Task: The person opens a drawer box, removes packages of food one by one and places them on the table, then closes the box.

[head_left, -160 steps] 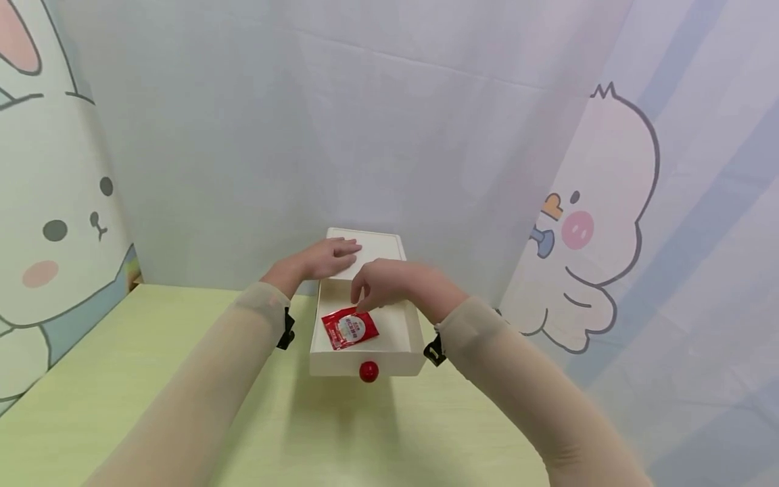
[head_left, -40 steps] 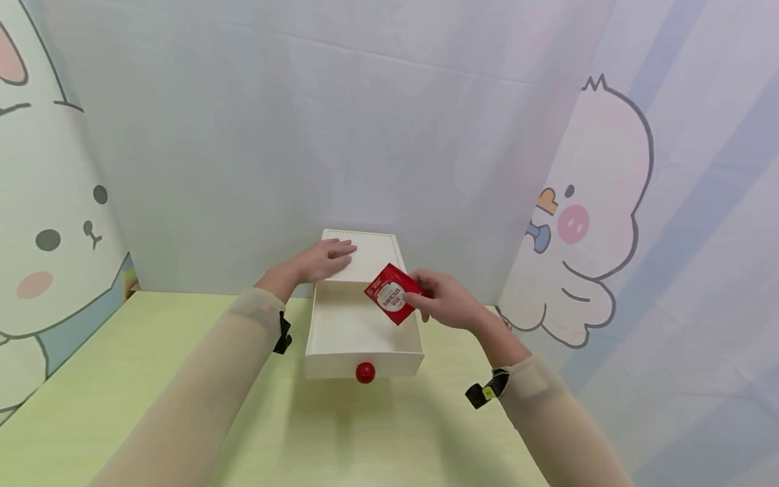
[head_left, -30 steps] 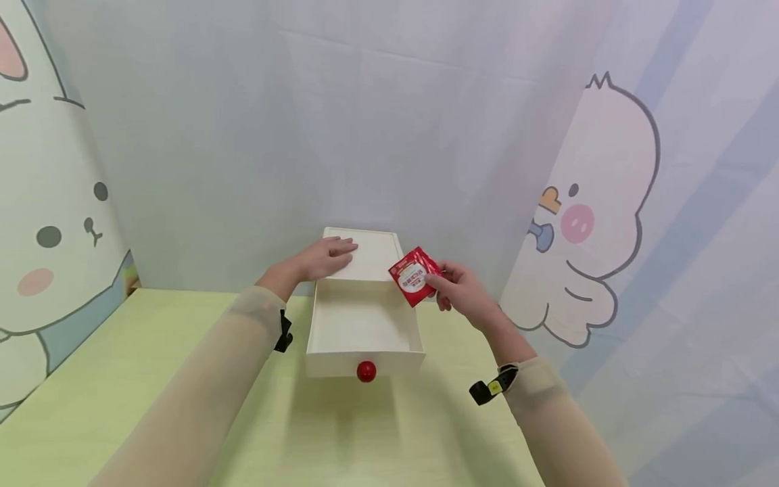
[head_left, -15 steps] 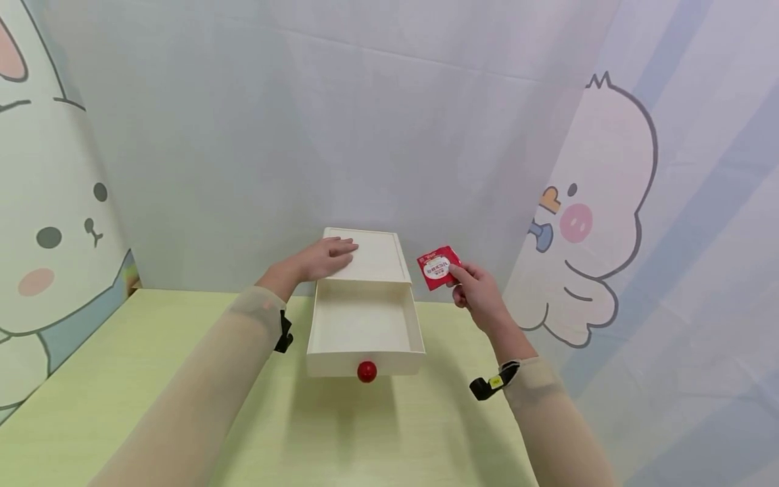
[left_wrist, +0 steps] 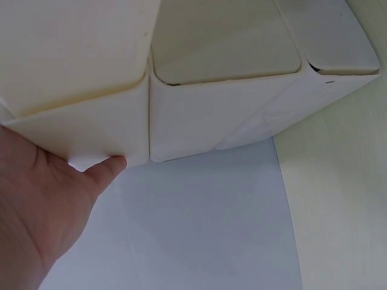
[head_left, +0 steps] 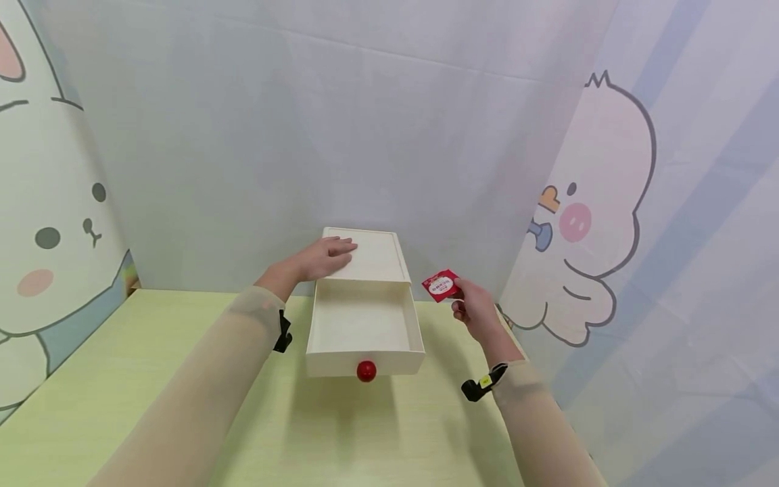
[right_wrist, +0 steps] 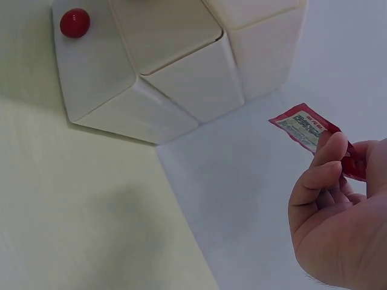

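Note:
A small red packet (head_left: 441,285) with a white oval label is pinched between the thumb and fingers of my right hand (head_left: 477,310), in the air to the right of a white drawer unit (head_left: 376,253). The right wrist view shows the packet's printed back (right_wrist: 302,125). My left hand (head_left: 316,259) rests on top of the unit at its left side, fingers extended. In the left wrist view its thumb lies against the unit's side, and the other fingers are hidden. The top drawer (head_left: 365,325) is pulled out, with a red round knob (head_left: 366,371) on its front.
The unit stands on a pale yellow-green table (head_left: 182,352), against a grey-white curtain (head_left: 377,135). A lower drawer with its own red knob (right_wrist: 75,23) shows in the right wrist view. Printed cartoon figures cover the cloth at both sides.
The packet lay in the drawer at first. My right hand has lifted it out to the right, and over the last half second lowered it a little. My left hand has stayed in place.

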### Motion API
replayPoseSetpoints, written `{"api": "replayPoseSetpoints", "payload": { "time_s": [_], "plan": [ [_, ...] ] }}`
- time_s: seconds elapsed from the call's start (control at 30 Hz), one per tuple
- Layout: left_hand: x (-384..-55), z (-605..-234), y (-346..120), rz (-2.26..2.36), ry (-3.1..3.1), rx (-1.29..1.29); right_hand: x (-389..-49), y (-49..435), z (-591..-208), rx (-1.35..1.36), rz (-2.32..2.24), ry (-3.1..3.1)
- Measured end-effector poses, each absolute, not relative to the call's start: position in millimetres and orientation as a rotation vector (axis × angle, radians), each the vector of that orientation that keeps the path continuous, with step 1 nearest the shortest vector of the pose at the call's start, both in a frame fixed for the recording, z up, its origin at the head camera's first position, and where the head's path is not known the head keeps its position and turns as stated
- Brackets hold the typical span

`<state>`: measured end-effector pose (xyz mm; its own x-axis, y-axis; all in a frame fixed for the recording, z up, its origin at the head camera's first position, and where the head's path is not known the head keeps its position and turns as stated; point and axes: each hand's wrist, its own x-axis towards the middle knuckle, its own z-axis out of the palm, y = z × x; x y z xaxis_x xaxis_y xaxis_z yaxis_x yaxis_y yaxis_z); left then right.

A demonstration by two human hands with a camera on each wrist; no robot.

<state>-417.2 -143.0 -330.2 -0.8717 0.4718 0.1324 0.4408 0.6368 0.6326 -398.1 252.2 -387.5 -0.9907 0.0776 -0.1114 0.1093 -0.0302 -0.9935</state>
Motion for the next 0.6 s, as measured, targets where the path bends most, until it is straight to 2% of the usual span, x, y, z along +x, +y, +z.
{"api": "replayPoseSetpoints", "payload": {
  "time_s": [0.4, 0.6],
  "plan": [
    [-417.1, -330.9, -145.0, 1.043, 2.812, 0.780, -408.1, 248.6, -431.3, 0.321, -2.227, 2.121],
    [-416.2, -329.7, -144.6, 1.058, 2.801, 0.781, -411.0, 245.7, -454.9, 0.320, -2.082, 2.236]
  ]
}}
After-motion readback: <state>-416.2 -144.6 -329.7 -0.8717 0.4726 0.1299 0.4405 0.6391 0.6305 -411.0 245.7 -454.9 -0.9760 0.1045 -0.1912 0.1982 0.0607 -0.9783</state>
